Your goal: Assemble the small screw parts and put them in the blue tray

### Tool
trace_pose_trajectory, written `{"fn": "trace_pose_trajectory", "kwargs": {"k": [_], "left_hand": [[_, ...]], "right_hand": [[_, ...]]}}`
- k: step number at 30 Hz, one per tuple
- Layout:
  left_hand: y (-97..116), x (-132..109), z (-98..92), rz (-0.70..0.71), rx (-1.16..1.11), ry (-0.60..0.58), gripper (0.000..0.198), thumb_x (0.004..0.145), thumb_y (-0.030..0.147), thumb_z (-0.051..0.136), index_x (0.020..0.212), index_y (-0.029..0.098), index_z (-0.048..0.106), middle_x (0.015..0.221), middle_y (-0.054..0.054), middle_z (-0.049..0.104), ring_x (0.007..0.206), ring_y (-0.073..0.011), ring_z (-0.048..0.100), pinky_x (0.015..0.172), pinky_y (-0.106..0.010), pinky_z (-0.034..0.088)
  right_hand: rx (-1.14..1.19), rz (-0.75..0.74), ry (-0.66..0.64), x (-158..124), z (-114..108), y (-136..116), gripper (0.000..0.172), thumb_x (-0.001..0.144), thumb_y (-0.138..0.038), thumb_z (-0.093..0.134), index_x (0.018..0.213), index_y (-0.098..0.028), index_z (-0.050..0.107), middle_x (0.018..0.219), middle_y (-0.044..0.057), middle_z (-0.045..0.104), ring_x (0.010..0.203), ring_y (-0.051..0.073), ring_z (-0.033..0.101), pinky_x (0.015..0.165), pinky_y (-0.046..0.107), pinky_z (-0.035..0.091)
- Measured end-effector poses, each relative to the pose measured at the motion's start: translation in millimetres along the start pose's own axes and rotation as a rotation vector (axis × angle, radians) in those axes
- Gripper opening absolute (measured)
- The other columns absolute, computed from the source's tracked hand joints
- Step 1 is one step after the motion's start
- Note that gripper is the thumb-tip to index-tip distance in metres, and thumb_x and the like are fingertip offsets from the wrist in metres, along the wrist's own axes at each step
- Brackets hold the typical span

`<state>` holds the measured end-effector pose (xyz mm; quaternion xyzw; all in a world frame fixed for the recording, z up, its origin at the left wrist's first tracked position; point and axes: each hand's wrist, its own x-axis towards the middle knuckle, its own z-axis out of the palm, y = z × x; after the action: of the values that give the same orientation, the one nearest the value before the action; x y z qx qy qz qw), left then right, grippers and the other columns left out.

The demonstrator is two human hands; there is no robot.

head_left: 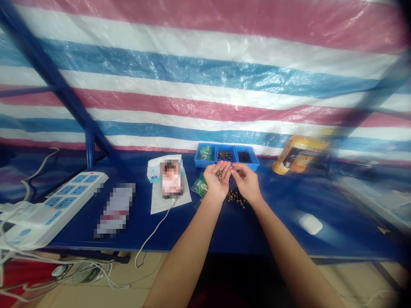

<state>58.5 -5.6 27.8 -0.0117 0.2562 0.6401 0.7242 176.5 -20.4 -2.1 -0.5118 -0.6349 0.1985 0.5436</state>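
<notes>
My left hand (218,179) is turned palm up and cupped, with several small brass-coloured screws (219,175) lying in it. My right hand (245,180) meets its fingertips, thumb and index finger pinched together; whatever they hold is too small to make out. Beneath the hands a loose pile of the same screws (236,197) lies on the blue table (237,233). Just beyond the hands stands a blue three-compartment tray (205,163). It holds green packets (205,153) at left, brass-coloured screws (225,155) in the middle and dark small parts (244,157) at right.
Green packets (201,187) lie left of my left wrist. A phone (172,179) on a charging cable leans on a white-and-teal pack (156,167). A power strip (69,201) is far left, a yellow package (298,155) back right, a white case (310,223) right.
</notes>
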Motion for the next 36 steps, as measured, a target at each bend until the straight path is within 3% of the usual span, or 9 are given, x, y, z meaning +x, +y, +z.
{"fn": "trace_pose_trajectory", "kwargs": {"k": [3,8,14,21,27,30,32,34,36], "left_hand": [[2,-2,0.8,0.018,-0.034,-0.005,0.032,0.08,0.026,0.055,0.102,0.006,0.069,0.106,-0.02,0.072,0.108,-0.0294,0.07,0.087,-0.033,0.06],[5,-2,1.1,0.021,-0.067,-0.009,0.035,0.081,0.026,0.055,0.107,0.006,0.069,0.107,-0.02,0.072,0.11,-0.0294,0.07,0.088,-0.034,0.06],[4,-1,0.9,0.017,-0.069,0.003,0.036,0.081,0.026,0.055,0.108,0.005,0.069,0.107,-0.02,0.072,0.109,-0.0296,0.07,0.087,-0.033,0.06],[5,-1,-0.2,0.028,-0.065,-0.005,0.035,0.08,0.025,0.056,0.106,0.006,0.069,0.107,-0.02,0.072,0.108,-0.0292,0.071,0.086,-0.032,0.061],[5,2,-1.5,0.03,-0.069,-0.01,0.037,0.081,0.025,0.055,0.108,0.005,0.069,0.108,-0.02,0.072,0.109,-0.0297,0.07,0.087,-0.033,0.061],[5,0,-0.7,0.03,-0.07,-0.002,0.037,0.081,0.026,0.055,0.109,0.005,0.069,0.108,-0.02,0.072,0.109,-0.0293,0.07,0.088,-0.033,0.06],[5,0,0.1,0.03,-0.073,0.005,0.038,0.081,0.026,0.055,0.11,0.005,0.068,0.108,-0.021,0.072,0.109,-0.0293,0.07,0.088,-0.033,0.06],[6,-1,0.6,0.031,-0.074,0.01,0.038,0.08,0.025,0.055,0.11,0.005,0.068,0.108,-0.02,0.072,0.109,-0.029,0.07,0.088,-0.033,0.06],[6,-1,0.3,0.033,-0.071,0.012,0.038,0.08,0.025,0.055,0.11,0.006,0.069,0.107,-0.02,0.072,0.109,-0.0286,0.07,0.088,-0.032,0.06]], "right_hand": [[-0.046,-0.064,0.006,1,-2,2,0.033,0.095,-0.041,0.051,0.115,-0.023,0.07,0.105,0.007,0.073,0.072,0.018,0.063,0.072,0.035,0.051],[0.088,0.113,0.061,5,-5,5,0.033,0.091,-0.046,0.057,0.105,-0.019,0.07,0.095,0.007,0.074,0.063,0.016,0.065,0.065,0.033,0.053],[0.21,0.203,0.083,7,-7,3,0.043,0.085,-0.057,0.063,0.101,-0.017,0.067,0.099,0.011,0.075,0.067,0.019,0.072,0.065,0.032,0.054],[0.003,0.178,0.099,4,-10,2,0.043,0.09,-0.06,0.054,0.073,-0.021,0.059,0.061,-0.001,0.061,0.053,0.014,0.053,0.057,0.028,0.043],[-0.058,0.201,0.025,4,-12,5,0.052,0.088,-0.061,0.055,0.055,-0.021,0.051,0.05,-0.003,0.049,0.052,0.014,0.043,0.054,0.027,0.035],[0.059,0.263,0.012,5,-10,7,0.046,0.085,-0.062,0.059,0.069,-0.019,0.062,0.052,-0.004,0.051,0.05,0.013,0.043,0.05,0.026,0.035],[0.181,0.294,0.023,6,-9,8,0.047,0.083,-0.062,0.063,0.1,-0.019,0.067,0.059,-0.005,0.057,0.047,0.012,0.044,0.048,0.026,0.036],[0.257,0.31,0.043,7,-9,8,0.06,0.081,-0.062,0.064,0.124,-0.02,0.059,0.064,-0.005,0.061,0.046,0.012,0.045,0.047,0.025,0.037],[0.242,0.306,0.051,9,-9,7,0.059,0.082,-0.062,0.064,0.122,-0.019,0.061,0.062,-0.004,0.06,0.047,0.012,0.046,0.048,0.026,0.038]]}}
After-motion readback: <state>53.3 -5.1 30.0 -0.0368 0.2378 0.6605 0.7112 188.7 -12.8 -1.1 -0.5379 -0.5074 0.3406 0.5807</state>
